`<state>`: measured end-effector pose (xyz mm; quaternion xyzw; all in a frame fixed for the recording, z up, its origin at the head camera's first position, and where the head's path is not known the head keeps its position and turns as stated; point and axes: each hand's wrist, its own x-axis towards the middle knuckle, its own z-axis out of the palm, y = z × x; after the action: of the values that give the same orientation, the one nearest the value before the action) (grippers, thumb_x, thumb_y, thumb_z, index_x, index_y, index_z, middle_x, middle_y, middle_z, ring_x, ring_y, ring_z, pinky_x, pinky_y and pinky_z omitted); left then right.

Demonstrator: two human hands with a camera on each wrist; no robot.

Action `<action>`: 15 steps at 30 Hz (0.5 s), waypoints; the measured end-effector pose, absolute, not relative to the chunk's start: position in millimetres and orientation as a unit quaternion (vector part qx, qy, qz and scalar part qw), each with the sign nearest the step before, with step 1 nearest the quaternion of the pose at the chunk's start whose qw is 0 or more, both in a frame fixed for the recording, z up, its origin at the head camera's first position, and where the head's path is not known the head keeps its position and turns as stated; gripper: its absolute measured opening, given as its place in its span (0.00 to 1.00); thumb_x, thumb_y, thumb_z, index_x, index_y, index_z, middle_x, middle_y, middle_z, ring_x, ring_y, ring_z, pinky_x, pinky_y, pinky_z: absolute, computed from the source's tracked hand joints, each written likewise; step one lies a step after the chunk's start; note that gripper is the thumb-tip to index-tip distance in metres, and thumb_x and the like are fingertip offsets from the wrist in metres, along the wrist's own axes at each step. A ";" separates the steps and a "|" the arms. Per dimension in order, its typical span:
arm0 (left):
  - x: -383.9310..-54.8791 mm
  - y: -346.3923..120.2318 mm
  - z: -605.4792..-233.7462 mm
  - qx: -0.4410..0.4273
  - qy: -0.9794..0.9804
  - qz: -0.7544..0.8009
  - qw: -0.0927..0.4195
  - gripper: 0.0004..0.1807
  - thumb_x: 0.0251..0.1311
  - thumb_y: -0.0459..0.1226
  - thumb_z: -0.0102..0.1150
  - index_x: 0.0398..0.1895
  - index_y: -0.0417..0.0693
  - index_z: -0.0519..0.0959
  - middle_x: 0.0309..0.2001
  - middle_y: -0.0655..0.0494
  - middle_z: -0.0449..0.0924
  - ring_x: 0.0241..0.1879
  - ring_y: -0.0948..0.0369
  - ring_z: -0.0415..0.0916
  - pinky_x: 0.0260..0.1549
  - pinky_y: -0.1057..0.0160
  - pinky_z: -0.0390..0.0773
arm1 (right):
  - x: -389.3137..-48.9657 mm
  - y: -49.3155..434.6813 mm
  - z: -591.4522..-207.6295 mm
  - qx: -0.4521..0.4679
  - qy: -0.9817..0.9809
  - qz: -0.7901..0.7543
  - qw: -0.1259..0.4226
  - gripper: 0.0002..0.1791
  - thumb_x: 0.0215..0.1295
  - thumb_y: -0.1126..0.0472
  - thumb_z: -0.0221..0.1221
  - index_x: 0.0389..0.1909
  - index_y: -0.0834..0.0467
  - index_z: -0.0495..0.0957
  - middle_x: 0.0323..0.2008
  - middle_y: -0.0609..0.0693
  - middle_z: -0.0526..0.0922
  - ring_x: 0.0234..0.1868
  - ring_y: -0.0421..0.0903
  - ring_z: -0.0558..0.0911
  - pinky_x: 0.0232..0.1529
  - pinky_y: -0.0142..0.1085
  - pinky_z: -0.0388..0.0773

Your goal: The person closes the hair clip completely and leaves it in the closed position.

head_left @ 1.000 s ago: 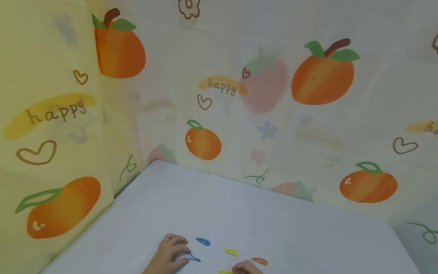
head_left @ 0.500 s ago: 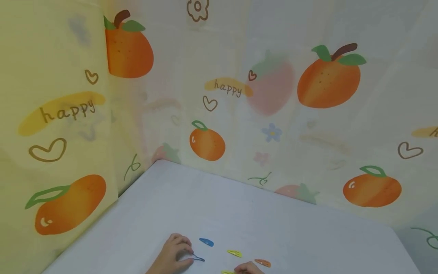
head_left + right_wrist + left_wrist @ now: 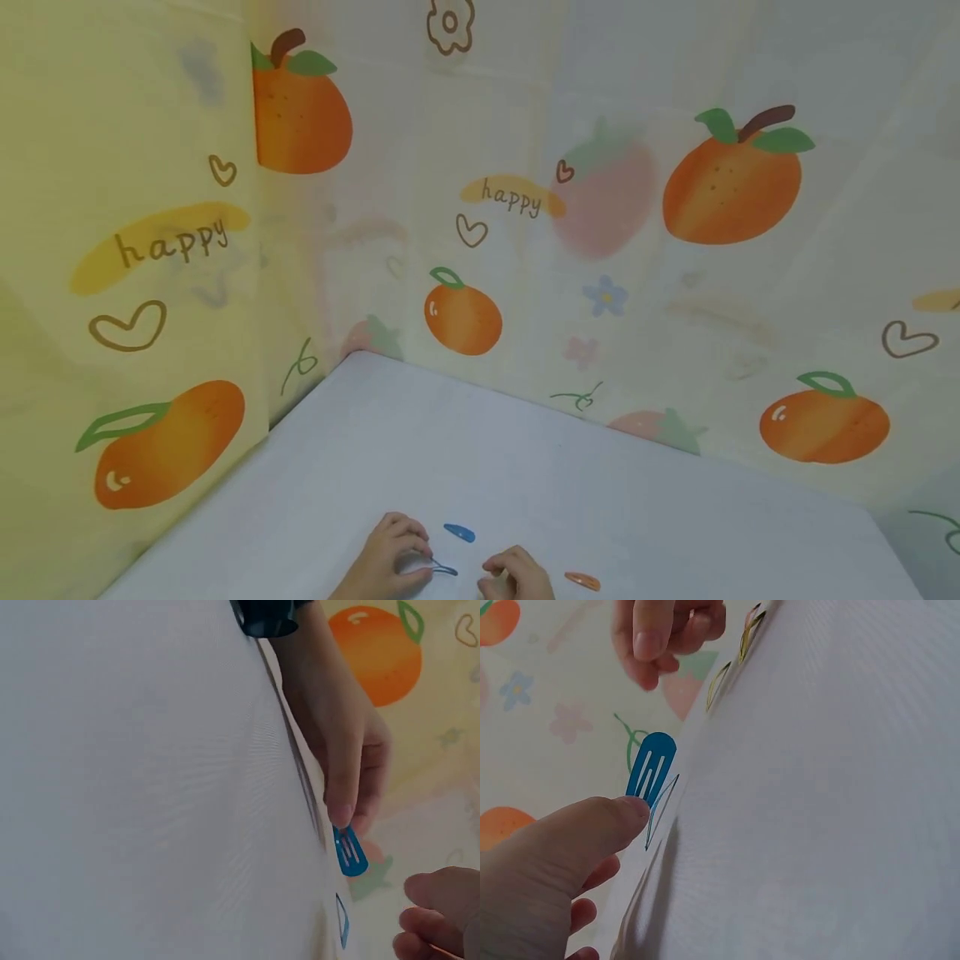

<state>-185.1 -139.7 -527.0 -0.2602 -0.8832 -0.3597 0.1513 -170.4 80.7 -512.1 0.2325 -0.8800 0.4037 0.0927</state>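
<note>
A blue snap hair clip (image 3: 654,766) is pinched between the thumb and fingers of the left hand (image 3: 390,554), just above the table. A second blue hair clip (image 3: 460,532) lies on the table beyond it. To the right hovers the right hand (image 3: 517,575), its fingers loosely bent with nothing seen between them. In the head view it covers the yellow clips. The left wrist view shows one yellow hair clip (image 3: 718,686) and another yellow clip (image 3: 750,639) on the table. An orange hair clip (image 3: 582,581) lies right of the right hand.
The white table (image 3: 480,450) meets a cloth backdrop (image 3: 525,100) printed with oranges and hearts along its back and left edges. A dark band (image 3: 266,619) is around the left wrist.
My right hand has lifted off the near yellow clip and moved left toward the left hand. The left hand keeps its pinch on the blue clip. The head view has turned slightly left.
</note>
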 end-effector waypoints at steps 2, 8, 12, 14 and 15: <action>-185.3 -140.4 -528.2 -0.270 -0.879 -0.358 0.163 0.07 0.36 0.46 0.58 0.21 0.62 0.73 0.31 0.69 0.66 0.35 0.68 0.56 0.32 0.61 0.62 | -173.4 69.3 -505.3 0.241 -0.895 0.366 0.084 0.08 0.42 0.53 0.57 0.23 0.52 0.74 0.20 0.35 0.64 0.20 0.33 0.63 0.18 0.26 0.62; -188.3 -141.5 -532.9 -0.335 -0.840 -0.361 0.228 0.08 0.36 0.42 0.59 0.23 0.57 0.73 0.31 0.64 0.67 0.35 0.65 0.57 0.32 0.63 0.61 | -181.1 45.1 -510.2 0.266 -0.922 0.271 0.079 0.07 0.41 0.51 0.56 0.22 0.48 0.75 0.20 0.34 0.64 0.23 0.35 0.60 0.23 0.26 0.59; -188.8 -141.8 -532.8 -0.353 -0.829 -0.362 0.239 0.07 0.37 0.42 0.59 0.23 0.57 0.72 0.31 0.63 0.68 0.35 0.65 0.58 0.32 0.64 0.61 | -179.2 39.8 -519.0 0.257 -0.927 0.230 0.146 0.02 0.38 0.52 0.57 0.17 0.45 0.75 0.18 0.33 0.63 0.22 0.35 0.59 0.23 0.27 0.58; -188.9 -142.2 -531.9 -0.352 -0.831 -0.358 0.241 0.07 0.37 0.42 0.59 0.23 0.57 0.72 0.31 0.64 0.68 0.35 0.65 0.58 0.32 0.64 0.61 | -178.1 38.5 -520.5 0.245 -0.925 0.216 0.194 0.02 0.36 0.53 0.58 0.15 0.44 0.74 0.17 0.32 0.63 0.22 0.35 0.59 0.23 0.28 0.57; -188.8 -142.3 -530.9 -0.351 -0.832 -0.355 0.243 0.08 0.37 0.43 0.59 0.24 0.57 0.73 0.31 0.64 0.68 0.35 0.65 0.58 0.32 0.64 0.61 | -177.6 37.7 -520.3 0.237 -0.925 0.214 0.208 0.02 0.36 0.53 0.58 0.14 0.44 0.74 0.17 0.32 0.63 0.22 0.36 0.58 0.24 0.29 0.57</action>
<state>-188.8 -142.3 -530.9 -0.3509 -0.8316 -0.3555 0.2429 -177.6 37.7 -520.3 0.2368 -0.9246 0.2140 0.2079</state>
